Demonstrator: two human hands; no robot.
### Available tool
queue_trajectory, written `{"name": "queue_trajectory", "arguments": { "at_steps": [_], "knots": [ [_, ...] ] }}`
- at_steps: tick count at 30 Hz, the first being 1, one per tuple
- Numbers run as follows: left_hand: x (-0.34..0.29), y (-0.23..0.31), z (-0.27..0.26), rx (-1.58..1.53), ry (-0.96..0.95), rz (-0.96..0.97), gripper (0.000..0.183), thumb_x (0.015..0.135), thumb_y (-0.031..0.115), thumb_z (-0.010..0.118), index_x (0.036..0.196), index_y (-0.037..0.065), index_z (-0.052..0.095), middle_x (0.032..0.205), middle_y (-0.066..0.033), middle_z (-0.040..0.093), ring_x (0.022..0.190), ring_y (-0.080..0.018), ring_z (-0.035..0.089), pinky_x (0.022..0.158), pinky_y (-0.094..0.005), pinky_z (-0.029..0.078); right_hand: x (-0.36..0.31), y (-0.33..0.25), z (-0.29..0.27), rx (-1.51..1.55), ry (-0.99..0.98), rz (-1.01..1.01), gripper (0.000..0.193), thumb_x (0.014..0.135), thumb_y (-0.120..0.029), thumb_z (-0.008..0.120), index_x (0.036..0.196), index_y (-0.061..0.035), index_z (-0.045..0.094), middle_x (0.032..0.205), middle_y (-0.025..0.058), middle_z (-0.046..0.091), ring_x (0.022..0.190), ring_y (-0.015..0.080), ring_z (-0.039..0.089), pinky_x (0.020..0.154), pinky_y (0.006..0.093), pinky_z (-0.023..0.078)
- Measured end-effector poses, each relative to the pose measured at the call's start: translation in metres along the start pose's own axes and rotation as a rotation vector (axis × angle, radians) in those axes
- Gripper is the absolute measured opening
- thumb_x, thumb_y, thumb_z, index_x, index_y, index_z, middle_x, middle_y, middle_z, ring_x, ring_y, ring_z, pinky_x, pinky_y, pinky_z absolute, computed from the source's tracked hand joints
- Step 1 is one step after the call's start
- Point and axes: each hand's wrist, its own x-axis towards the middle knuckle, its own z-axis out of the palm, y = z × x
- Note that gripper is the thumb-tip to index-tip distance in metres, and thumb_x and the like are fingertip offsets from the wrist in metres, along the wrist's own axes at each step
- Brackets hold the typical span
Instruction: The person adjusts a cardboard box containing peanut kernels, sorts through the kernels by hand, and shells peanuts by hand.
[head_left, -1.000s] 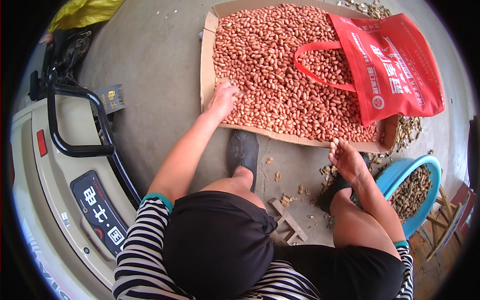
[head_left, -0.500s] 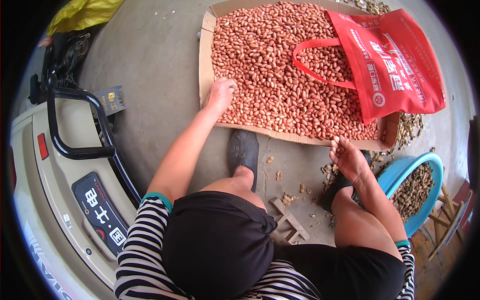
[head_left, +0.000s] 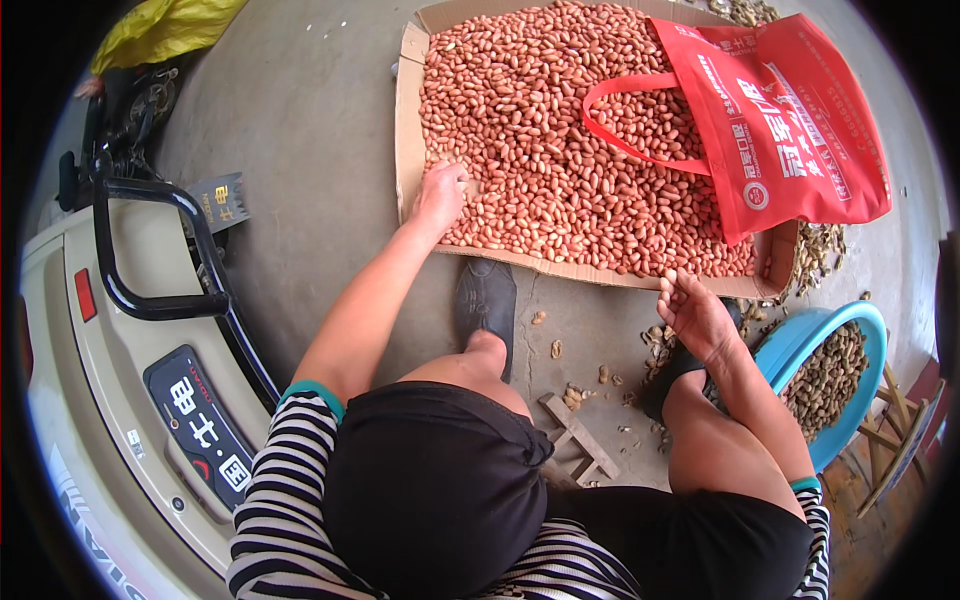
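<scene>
A shallow cardboard box (head_left: pixel 412 120) lies on the floor in front of me, spread with shelled reddish peanuts (head_left: pixel 560 140). My left hand (head_left: pixel 440 197) rests over the peanuts near the box's left front corner, its fingers curled closed; whatever they may hold is hidden. At the front rim, towards the right, my right hand (head_left: pixel 697 318) is turned partly palm up, fingers bent in and thumb close to them. Nothing I can make out shows between those fingers. A red bag (head_left: pixel 790 130) with two handles lies across the box's right side, one handle loop over the peanuts.
To my right stands a blue basin (head_left: pixel 800 335) of unshelled peanuts (head_left: pixel 830 385), beside a wooden stool (head_left: pixel 890 440). Empty shells (head_left: pixel 660 345) litter the floor by my right foot. A small wooden frame (head_left: pixel 580 440) lies between my legs. A beige vehicle (head_left: pixel 130 350) with a black bar is at left.
My left hand has shifted very slightly downward at the box's left side. My right hand stays almost where it was, and the bag and basin are unchanged.
</scene>
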Motion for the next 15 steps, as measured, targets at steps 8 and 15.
{"name": "queue_trajectory", "arguments": {
  "at_steps": [8,15],
  "knots": [
    [0.013,0.032,0.003,-0.333,0.051,-0.24,0.012,0.073,-0.005,0.055,0.083,0.001,0.058,0.08,-0.0158,0.054,0.074,-0.0301,0.058,0.068,-0.0362,0.048,0.0,0.0,-0.001,-0.007,0.005,0.001,0.02,0.093,-0.024,0.046,0.098,-0.0066,0.056,0.087,0.0022,0.063,0.077,0.0108,0.059,0.073,0.0265,0.051],
    [0.037,0.004,0.006,-0.068,0.131,-0.119,0.009,0.074,0.0,0.059,0.083,0.0,0.059,0.087,-0.0173,0.058,0.082,-0.0329,0.059,0.074,-0.0384,0.048,0.002,0.002,0.004,-0.024,0.022,0.006,0.02,0.093,-0.024,0.046,0.098,-0.007,0.056,0.087,0.0017,0.063,0.076,0.0103,0.059,0.073,0.0261,0.051]
  ]
}}
